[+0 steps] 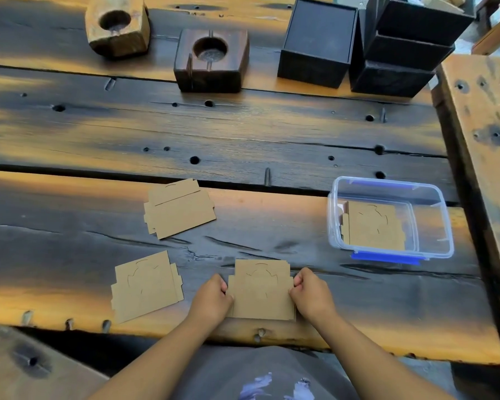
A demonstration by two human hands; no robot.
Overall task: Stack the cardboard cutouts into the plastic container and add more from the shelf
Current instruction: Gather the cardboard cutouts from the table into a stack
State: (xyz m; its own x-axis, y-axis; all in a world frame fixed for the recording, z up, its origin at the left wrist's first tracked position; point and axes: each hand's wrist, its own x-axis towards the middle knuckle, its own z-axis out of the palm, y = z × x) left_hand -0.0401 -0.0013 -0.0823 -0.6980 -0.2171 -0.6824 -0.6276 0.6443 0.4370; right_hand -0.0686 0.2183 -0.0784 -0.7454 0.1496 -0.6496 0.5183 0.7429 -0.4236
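A small stack of brown cardboard cutouts (261, 288) lies near the table's front edge. My left hand (212, 298) pinches its left side and my right hand (309, 293) pinches its right side. Another pile of cutouts (146, 285) lies to the left, and a third pile (179, 209) sits further back. The clear plastic container (445, 226) with blue clips stands at the right, with cutouts (374, 226) lying flat inside it.
The wooden table (243, 134) is dark and worn, with holes and gaps between planks. Two wooden blocks with round hollows (117, 24) (211, 59) stand at the back. Black boxes (318, 41) (401, 50) are stacked back right. A wooden bench (485, 140) borders the right side.
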